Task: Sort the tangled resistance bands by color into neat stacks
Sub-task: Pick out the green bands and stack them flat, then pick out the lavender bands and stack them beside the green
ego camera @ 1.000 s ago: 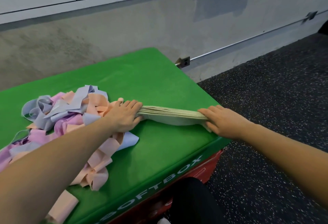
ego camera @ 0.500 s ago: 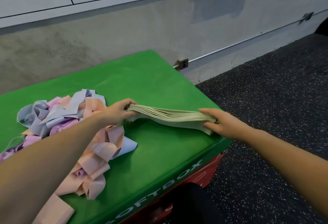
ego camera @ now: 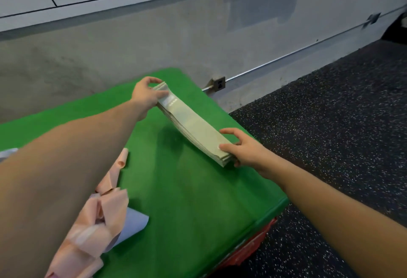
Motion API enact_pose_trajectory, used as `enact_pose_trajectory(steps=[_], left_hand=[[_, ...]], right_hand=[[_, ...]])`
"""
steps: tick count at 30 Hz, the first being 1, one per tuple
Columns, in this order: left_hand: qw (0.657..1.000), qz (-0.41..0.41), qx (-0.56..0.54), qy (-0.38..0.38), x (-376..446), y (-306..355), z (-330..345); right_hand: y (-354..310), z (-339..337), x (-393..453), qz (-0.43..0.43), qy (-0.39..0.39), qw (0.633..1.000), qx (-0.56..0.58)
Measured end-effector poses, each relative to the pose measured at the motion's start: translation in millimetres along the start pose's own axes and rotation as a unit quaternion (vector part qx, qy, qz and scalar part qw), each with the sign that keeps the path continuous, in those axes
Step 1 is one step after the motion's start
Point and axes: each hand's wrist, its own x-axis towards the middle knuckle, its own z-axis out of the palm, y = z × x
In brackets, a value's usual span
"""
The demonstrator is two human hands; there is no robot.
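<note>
A stack of pale green bands (ego camera: 193, 127) is held at both ends above the green box top (ego camera: 193, 200), its long axis running from the far end of the box toward the right edge. The left hand (ego camera: 145, 94) grips the far end of the stack, thumb over the top and fingers curled round the far side; the right hand (ego camera: 244, 149) pinches the near end, thumb on top and fingers spread along the side and beneath. Holding both ends probably keeps the layers flush and stops the limp bands from sagging or sliding apart. The middle of the stack bows slightly, and a shadow on the cloth beneath suggests it is lifted rather than resting; whether the near end touches the box cannot be told. To the near left of the stack, well apart from it, lie unsorted pink bands (ego camera: 99, 216) with a lilac band (ego camera: 134, 224) beneath them, partly hidden by the left forearm. Judged from this, one colour is gathered and the others remain.
</note>
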Motion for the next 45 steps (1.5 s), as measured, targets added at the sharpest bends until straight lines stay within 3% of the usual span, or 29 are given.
enact_pose_trajectory(steps=[5,13,24,28,33,37,45], left_hand=[[0.999,0.015,-0.021,0.045,42,5,36],[0.999,-0.041,-0.020,0.022,80,-37,83],[0.997,-0.066,0.014,0.032,75,-46,74],[0.997,-0.026,0.058,0.047,55,-35,50],[0.994,0.042,0.100,0.013,6,-28,17],[0.984,0.091,0.146,-0.044,-56,-24,-12],[0.941,0.119,0.279,-0.148,-182,-49,-88]], right_hand=[[-3,-6,34,-0.008,0.032,0.999,-0.022],[16,-12,54,-0.026,0.110,0.964,-0.240],[27,-22,61,-0.061,0.116,0.982,-0.139],[14,-23,50,-0.046,0.138,0.984,-0.104],[-5,-11,22,-0.085,0.200,0.962,-0.168],[-21,14,-3,-0.136,0.175,0.962,-0.158],[-34,92,-55,-0.154,0.034,0.970,-0.185]])
